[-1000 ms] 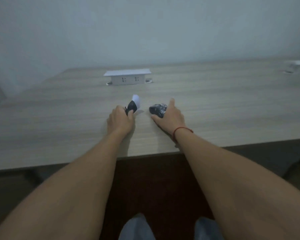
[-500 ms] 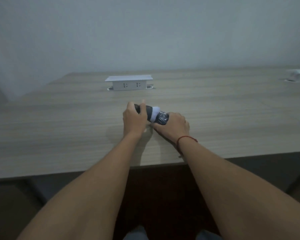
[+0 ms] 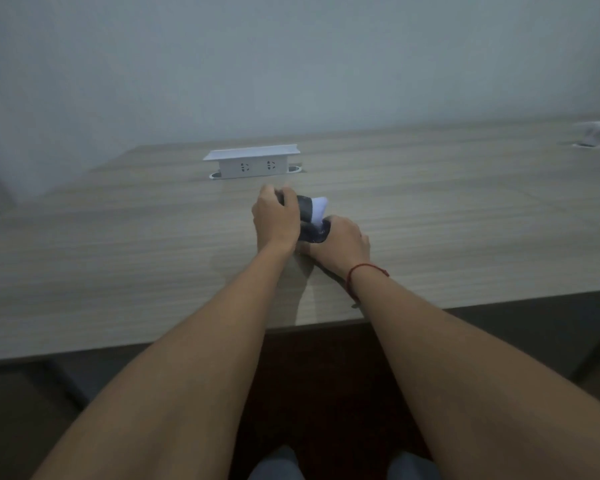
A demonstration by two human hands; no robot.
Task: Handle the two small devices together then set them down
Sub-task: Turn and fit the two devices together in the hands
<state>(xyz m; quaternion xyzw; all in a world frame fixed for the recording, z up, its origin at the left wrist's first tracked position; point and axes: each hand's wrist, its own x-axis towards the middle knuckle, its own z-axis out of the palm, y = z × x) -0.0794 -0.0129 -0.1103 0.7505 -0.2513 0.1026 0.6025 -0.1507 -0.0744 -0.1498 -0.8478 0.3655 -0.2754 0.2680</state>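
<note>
Two small devices meet above the middle of the wooden table (image 3: 118, 271). My left hand (image 3: 276, 221) grips a dark device with a white end (image 3: 314, 206), the white end pointing right. My right hand (image 3: 342, 245), with a red string on the wrist, holds a dark rounded device (image 3: 315, 233) pressed up against the first one from below. Fingers hide much of both devices, and the picture is dim and blurred.
A white pop-up socket box (image 3: 252, 162) stands on the table behind my hands. Another white fitting (image 3: 598, 131) sits at the far right edge. A pale wall backs the table. The near table edge runs just under my forearms, with my knees below.
My hands have lifted the two devices off the table and brought them together. The white-ended device has tilted so its white end now points right and up.
</note>
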